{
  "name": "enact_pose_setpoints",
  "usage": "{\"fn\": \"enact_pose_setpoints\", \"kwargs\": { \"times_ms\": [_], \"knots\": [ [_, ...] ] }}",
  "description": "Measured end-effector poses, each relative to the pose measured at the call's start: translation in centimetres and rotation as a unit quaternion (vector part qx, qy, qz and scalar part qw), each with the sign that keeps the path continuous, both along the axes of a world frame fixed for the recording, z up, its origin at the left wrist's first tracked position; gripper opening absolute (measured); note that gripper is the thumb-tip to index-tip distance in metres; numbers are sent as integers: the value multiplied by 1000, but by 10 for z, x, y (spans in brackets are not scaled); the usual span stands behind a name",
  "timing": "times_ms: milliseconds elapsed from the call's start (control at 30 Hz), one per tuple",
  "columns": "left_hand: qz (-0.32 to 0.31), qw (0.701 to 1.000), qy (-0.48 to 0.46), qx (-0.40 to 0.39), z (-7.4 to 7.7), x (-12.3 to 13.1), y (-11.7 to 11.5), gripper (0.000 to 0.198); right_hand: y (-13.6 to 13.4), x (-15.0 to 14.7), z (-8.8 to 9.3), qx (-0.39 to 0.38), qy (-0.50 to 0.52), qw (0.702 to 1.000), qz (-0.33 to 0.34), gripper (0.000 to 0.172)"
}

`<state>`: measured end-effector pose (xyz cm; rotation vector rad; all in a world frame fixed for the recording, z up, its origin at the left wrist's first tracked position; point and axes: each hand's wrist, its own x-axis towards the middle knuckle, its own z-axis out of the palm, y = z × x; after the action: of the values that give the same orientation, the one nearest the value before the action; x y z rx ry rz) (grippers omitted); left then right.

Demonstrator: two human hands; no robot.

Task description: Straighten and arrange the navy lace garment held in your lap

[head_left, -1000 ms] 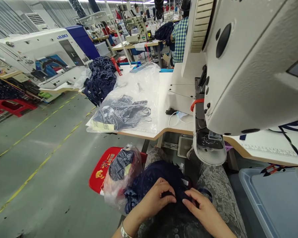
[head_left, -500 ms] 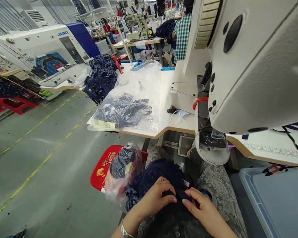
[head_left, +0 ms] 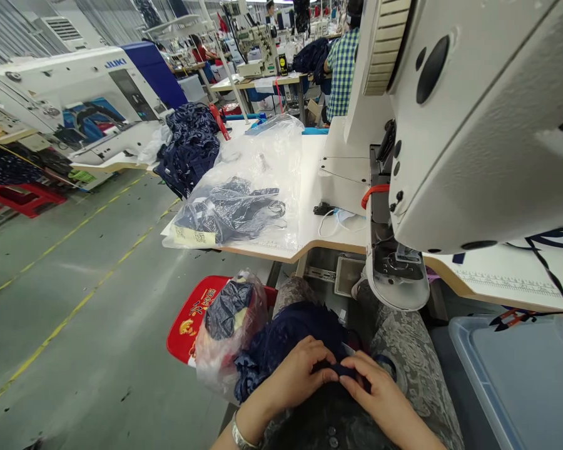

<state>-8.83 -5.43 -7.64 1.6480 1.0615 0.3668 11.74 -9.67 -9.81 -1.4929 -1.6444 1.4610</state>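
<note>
A dark navy garment [head_left: 304,328] lies bunched across my lap, with a small white label near its right side. My left hand [head_left: 300,372] pinches a fold of it between thumb and fingers. Close beside, my right hand [head_left: 373,381] grips the same fold, and the fingertips of both hands almost meet. Which part of the garment they hold is partly hidden by the fingers. Above and in front of my hands stands a white sewing machine [head_left: 469,144], its narrow bed end [head_left: 398,281] reaching out over my right knee.
On the white table [head_left: 309,187] lies a clear plastic bag [head_left: 229,212] with dark garments, beside a navy fabric heap [head_left: 190,147]. Left of my knees, a stuffed plastic bag [head_left: 232,325] rests on a red stool [head_left: 185,331]. A translucent bin [head_left: 525,375] stands right.
Both hands have drawn closer together on the navy garment, the right one shifting left toward the left hand. The view has shifted slightly.
</note>
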Motion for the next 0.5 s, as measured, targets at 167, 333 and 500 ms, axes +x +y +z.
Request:
{"fn": "enact_pose_setpoints", "kwargs": {
  "times_ms": [167, 333, 500],
  "knots": [
    [142, 988, -38, -44, -12, -5, 11, 25, 4, 23, 9, 21, 29, 990, -134, 28],
    [254, 955, -99, -113, -21, -7, 25, 44, 5, 32, 3, -16, -39, 998, 39, 34],
    [290, 935, -149, -138, -22, -3, 29, 48, 15, 12, -62, -44, -100, 993, 32, 26]
  ]
}}
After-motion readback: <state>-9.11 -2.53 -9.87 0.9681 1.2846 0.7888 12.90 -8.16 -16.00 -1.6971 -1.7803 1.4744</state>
